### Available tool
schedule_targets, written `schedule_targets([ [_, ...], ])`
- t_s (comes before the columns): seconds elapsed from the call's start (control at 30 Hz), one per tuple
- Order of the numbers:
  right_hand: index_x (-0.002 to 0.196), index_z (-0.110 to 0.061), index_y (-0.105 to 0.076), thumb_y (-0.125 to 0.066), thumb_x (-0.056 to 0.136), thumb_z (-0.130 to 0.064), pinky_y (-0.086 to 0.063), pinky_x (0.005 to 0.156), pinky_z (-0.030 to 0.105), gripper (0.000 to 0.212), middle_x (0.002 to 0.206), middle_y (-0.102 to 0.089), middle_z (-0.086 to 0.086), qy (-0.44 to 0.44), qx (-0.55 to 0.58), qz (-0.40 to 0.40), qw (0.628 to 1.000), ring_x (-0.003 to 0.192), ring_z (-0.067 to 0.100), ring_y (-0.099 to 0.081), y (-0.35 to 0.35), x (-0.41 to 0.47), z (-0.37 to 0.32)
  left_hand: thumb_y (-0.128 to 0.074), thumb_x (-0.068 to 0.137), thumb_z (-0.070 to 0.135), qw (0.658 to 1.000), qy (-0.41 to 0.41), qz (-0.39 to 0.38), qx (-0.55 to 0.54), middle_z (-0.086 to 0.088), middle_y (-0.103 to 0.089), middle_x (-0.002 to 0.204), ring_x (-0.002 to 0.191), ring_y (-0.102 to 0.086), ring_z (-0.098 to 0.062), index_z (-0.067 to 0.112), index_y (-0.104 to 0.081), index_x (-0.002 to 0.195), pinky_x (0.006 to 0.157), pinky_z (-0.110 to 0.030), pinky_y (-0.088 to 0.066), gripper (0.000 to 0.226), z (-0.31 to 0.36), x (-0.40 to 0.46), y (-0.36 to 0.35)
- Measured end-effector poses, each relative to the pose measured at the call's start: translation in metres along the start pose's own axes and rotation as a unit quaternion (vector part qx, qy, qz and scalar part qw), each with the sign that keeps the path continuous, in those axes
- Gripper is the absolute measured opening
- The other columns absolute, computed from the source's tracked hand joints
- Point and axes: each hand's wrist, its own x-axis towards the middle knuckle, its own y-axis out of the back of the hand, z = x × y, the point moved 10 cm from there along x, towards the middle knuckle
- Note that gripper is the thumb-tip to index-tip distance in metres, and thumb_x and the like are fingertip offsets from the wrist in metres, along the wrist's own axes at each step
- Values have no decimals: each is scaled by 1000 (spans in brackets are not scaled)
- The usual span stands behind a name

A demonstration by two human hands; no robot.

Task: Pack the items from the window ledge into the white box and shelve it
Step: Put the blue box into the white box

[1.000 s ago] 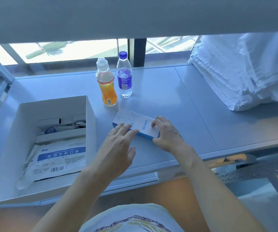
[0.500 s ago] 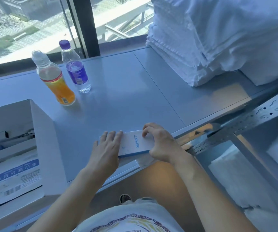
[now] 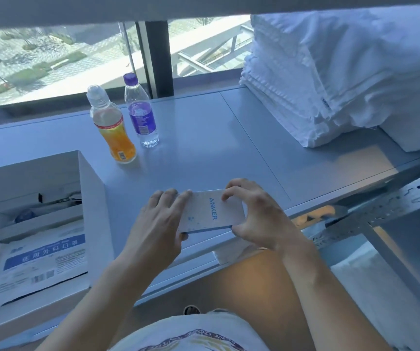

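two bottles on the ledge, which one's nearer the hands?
The orange-drink bottle with the clear cap. It stands closer to the left hand than the purple-capped water bottle behind it.

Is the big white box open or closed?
Open. The white box has no lid on top, so you can see the mask packet lying flat inside it.

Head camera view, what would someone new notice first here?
Both hands, left hand and right hand, gripping a small Anker box at the ledge's near edge. Behind it stand an orange bottle and a purple bottle. The open white box sits left, a towel stack far right.
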Motion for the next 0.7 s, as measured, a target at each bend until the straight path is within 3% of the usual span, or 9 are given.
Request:
schedule_targets([
  [0.23,113,-30,-66,-80,64,-7,-43,87,9,56,124,-54,-16,107,10,33,994,116,9,-52,21,30,-96,-96,61,23,990,14,137,-30,5,-56,135,125,-46,-20,25,-59,135,97,-31,-45,83,-42,-41,101],
  [0.33,114,-29,-66,-80,64,-8,-47,87,15,56,125,-53,-16,148,15,20,989,117,10,-52,7,44,-137,-95,62,23,985,29,169,-31,5,-57,135,125,-48,-23,25,-61,134,101,-37,-48,79,-70,-68,125],
  [0.43,114,-30,-64,-79,65,-10,-46,86,16,55,127,-51,-18,182,17,-2,983,121,8,-49,-17,57,-180,-92,64,20,979,55,194,-37,8,-57,133,124,-49,-22,27,-62,131,95,-43,-53,74,-103,-97,142],
  [0.57,116,-30,-64,-83,67,-15,-51,90,27,55,130,-50,-17,219,20,-29,975,125,11,-48,-49,71,-232,-88,66,22,971,84,221,-14,13,-56,131,123,-50,-18,31,-60,130,89,-38,-55,70,-146,-134,164],
  [0.7,116,-26,-66,-86,65,-16,-47,92,25,56,128,-53,-11,247,14,-44,968,120,13,-49,-78,86,-279,-88,66,25,967,107,232,11,12,-57,132,121,-52,-18,29,-59,132,99,-37,-51,72,-189,-162,180],
])
